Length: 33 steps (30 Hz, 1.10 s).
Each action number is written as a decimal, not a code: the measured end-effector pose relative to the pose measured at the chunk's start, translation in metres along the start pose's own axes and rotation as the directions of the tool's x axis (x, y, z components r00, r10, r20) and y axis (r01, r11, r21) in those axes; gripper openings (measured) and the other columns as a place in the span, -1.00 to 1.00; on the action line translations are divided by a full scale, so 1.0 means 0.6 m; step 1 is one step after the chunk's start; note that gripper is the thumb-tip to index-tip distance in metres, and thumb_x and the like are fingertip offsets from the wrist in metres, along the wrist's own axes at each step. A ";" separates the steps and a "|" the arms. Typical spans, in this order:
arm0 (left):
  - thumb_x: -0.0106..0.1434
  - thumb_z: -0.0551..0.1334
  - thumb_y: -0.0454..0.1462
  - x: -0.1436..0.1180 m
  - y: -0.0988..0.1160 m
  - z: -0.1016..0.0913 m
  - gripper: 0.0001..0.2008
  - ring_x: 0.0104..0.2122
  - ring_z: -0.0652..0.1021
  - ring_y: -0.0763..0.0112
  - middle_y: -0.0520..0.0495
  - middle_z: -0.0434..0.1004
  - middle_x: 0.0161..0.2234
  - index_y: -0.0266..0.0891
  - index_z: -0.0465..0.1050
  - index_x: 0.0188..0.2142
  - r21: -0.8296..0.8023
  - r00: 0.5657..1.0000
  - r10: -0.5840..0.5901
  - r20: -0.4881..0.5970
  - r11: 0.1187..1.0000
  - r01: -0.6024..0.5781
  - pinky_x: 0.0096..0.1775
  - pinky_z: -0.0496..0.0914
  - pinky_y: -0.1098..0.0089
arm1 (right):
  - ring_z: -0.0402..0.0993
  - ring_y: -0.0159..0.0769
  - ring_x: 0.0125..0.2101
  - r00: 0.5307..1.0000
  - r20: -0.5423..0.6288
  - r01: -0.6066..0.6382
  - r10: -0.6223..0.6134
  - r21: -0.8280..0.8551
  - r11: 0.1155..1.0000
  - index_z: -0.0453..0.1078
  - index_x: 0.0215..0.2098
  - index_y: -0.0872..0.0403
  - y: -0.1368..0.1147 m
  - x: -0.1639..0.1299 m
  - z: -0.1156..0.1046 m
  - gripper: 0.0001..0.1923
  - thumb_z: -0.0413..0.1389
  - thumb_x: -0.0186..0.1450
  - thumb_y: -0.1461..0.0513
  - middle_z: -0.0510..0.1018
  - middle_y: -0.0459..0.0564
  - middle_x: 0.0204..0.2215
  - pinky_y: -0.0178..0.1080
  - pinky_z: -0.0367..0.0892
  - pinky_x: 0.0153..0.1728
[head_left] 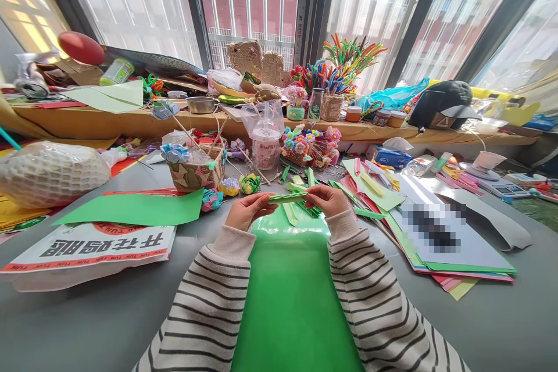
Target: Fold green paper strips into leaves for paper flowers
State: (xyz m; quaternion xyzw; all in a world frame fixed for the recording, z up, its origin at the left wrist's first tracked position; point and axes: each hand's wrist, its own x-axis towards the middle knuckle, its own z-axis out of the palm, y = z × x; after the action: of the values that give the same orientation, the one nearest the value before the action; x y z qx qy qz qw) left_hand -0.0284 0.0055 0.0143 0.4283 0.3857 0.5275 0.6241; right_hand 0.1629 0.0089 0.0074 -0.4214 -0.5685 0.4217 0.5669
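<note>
Between my two hands a narrow folded strip of green paper (288,198) is stretched level. My left hand (248,209) pinches its left end, and my right hand (328,200) pinches the right end between thumb and fingers. Under and just beyond the strip lie several more folded green paper strips (289,215), partly hidden by it. A glossy green mat or sheet (292,296) spreads below my forearms. To the left of my left hand sit crumpled paper flowers (250,183) in green, yellow and blue.
A woven basket (192,175) with paper flowers and a lidded drink cup (265,148) stand beyond my hands. Green paper (131,209) lies over a printed bag (96,247) at left. Stacked coloured papers (462,244) lie at right. A crowded ledge (244,122) runs below the window.
</note>
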 end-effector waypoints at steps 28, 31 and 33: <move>-0.22 0.29 -0.24 -0.003 0.001 0.003 -0.70 -0.59 0.49 0.40 -0.06 0.48 -0.60 -0.36 0.35 -0.45 0.229 0.988 -0.040 0.150 0.973 0.005 -0.46 0.40 0.37 | 0.38 -0.43 -0.57 0.972 0.235 0.023 -0.012 -0.043 0.999 0.35 -0.43 0.14 -0.011 -0.007 0.001 -0.73 0.15 -0.08 0.16 0.43 -0.09 -0.58 -0.32 0.35 -0.50; -0.21 0.28 -0.24 -0.003 0.000 0.004 -0.70 -0.60 0.48 0.42 -0.04 0.48 -0.60 -0.35 0.35 -0.45 0.234 0.990 -0.042 0.135 0.972 0.009 -0.47 0.39 0.37 | 0.38 -0.42 -0.48 0.947 0.319 0.052 -0.033 -0.050 0.997 0.34 -0.34 0.11 -0.008 -0.007 0.007 -0.63 0.19 -0.13 0.18 0.44 -0.04 -0.43 -0.33 0.35 -0.45; -0.22 0.28 -0.24 -0.003 -0.002 0.005 -0.71 -0.60 0.48 0.42 -0.04 0.47 -0.61 -0.34 0.35 -0.45 0.235 0.988 -0.052 0.144 0.972 0.017 -0.47 0.39 0.38 | 0.37 -0.43 -0.50 0.941 0.335 0.053 -0.041 -0.029 0.998 0.35 -0.35 0.11 -0.004 -0.008 0.015 -0.64 0.19 -0.14 0.18 0.43 -0.04 -0.41 -0.33 0.36 -0.46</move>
State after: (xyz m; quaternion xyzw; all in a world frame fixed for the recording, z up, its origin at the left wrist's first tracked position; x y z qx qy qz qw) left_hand -0.0255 0.0033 0.0145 0.5301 0.4046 0.4339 0.6058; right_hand 0.1539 0.0038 0.0082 -0.3408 -0.6740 0.4626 0.4643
